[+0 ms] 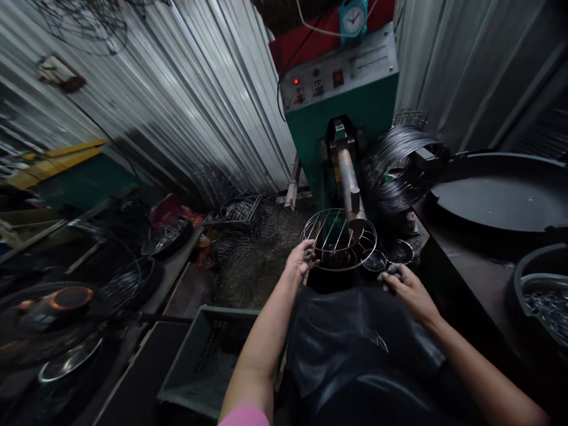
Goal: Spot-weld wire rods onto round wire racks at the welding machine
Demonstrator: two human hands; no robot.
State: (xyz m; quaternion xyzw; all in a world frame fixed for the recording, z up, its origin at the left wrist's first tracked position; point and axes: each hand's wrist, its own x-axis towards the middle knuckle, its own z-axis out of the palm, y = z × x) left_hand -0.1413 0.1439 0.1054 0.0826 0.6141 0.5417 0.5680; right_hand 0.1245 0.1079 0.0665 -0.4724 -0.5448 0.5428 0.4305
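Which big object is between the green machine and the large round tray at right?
In the head view, a coil of metal wire sits between the green machine and the large round tray.

A small metal workshop, given over to wirework, is shown. The space is walled with corrugated metal sheet, against which a green machine is set, fitted with a switch-studded control panel and a lit red indicator lamp. A thick coil of wire is seen beside it, and a round wire rack is placed at its metal arm. Short metal pieces are heaped in a black tub at the right, while the dark, grimy floor is cluttered with wire pieces near a plastic crate.
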